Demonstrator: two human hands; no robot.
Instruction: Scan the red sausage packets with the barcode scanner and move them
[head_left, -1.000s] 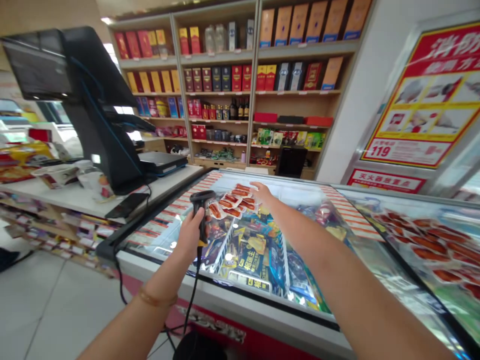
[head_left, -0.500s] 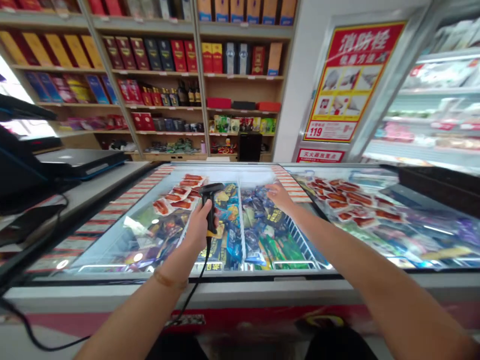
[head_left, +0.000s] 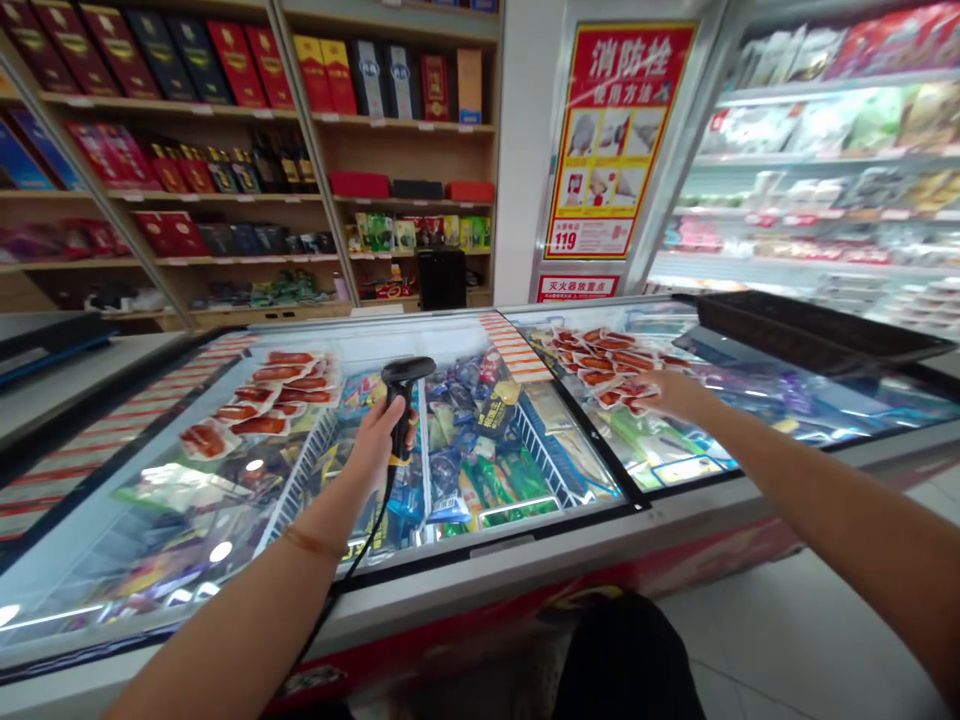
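In the head view my left hand (head_left: 377, 432) is closed round the grip of a black barcode scanner (head_left: 409, 370), held above the glass lid with its cord hanging down. My right hand (head_left: 670, 392) is at the front right of a pile of clear-packed reddish-brown sausages (head_left: 600, 350) on the right part of the chest freezer (head_left: 525, 545). Its fingers are blurred against the packs, and whether they grip one is hidden. A second group of sausage packs (head_left: 277, 385) lies on the glass to the left of the scanner.
Frozen bags fill white wire baskets (head_left: 536, 450) under the glass. A long black tray (head_left: 817, 330) sits at the freezer's right rear. Behind stand shelves (head_left: 405, 125) of boxes and bottles, a red-and-yellow poster (head_left: 619, 140) and a lit cooler (head_left: 817, 160).
My right hand has moved right, from above the left section to the sausage packs on the right one. The scanner stays in my left hand. The view has turned right.
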